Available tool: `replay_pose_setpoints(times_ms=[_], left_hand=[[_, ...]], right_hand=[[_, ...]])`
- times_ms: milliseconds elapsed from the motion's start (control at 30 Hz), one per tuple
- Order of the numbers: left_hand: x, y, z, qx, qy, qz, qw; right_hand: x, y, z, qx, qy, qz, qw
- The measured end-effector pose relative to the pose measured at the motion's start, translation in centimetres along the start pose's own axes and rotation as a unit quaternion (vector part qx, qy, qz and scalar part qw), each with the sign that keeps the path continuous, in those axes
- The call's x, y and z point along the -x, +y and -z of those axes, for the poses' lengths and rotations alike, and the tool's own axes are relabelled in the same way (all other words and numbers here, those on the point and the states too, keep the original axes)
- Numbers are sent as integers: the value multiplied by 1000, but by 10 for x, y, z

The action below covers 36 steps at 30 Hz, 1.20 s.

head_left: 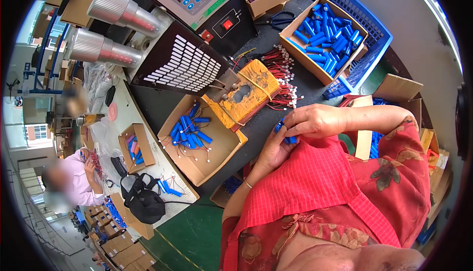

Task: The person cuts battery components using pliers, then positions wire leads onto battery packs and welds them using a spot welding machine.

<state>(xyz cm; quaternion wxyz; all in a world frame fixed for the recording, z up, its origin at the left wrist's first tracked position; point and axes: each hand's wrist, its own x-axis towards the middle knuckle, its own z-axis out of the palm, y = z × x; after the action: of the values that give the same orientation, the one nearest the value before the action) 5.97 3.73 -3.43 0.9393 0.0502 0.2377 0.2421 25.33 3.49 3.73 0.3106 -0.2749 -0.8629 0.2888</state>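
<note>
My left hand [274, 149] is closed around a few blue battery cells [290, 139], held close against the red apron. From the right, my right hand [315, 121] reaches over with its fingers pinched at the same cells; its fingertips partly cover them. Just beyond my hands lies a bunch of red and black wires with white connectors [286, 91]. Beside it sits a block wrapped in orange tape [252, 94], bound with a rubber band, under the electrodes of a spot welder [197, 5].
A cardboard box of blue cells [308, 57] stands in a blue plastic basket [379, 34]. Wired cells lie in an open carton [217, 160] at left. Scissors [282, 20] rest behind. A black bag [142, 197] lies on a neighbouring table, where another person [81, 177] sits.
</note>
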Motion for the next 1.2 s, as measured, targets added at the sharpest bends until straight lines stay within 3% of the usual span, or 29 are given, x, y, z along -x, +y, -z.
replay_pose_setpoints(times_ms=[100,167,233,433,567,733,833,1033,1100,1200], left_hand=[[6,2,1,-41,-21,-11,999],[6,4,0,-33,-27,0,999],[6,4,1,-55,-24,-2,998],[14,4,-1,-68,-19,-40,997],[22,2,-3,-123,-88,-61,987],[27,3,-12,-236,-52,-30,970],[28,5,-7,-211,-109,-46,970],[34,9,3,-107,-86,-62,989],[32,8,7,-111,-101,-62,987],[26,14,15,-339,-76,-77,935]], right_hand=[[-4,-1,18,-25,71,-110,991],[-10,16,23,73,171,-179,966],[-20,31,25,139,190,-258,937],[-34,86,-2,339,195,-348,852],[-31,98,-5,372,183,-329,848],[-34,94,2,370,178,-317,855],[-40,81,8,335,209,-304,867],[-47,67,23,237,258,-260,900],[-47,72,23,230,228,-256,911],[-45,86,25,176,224,-236,929]])
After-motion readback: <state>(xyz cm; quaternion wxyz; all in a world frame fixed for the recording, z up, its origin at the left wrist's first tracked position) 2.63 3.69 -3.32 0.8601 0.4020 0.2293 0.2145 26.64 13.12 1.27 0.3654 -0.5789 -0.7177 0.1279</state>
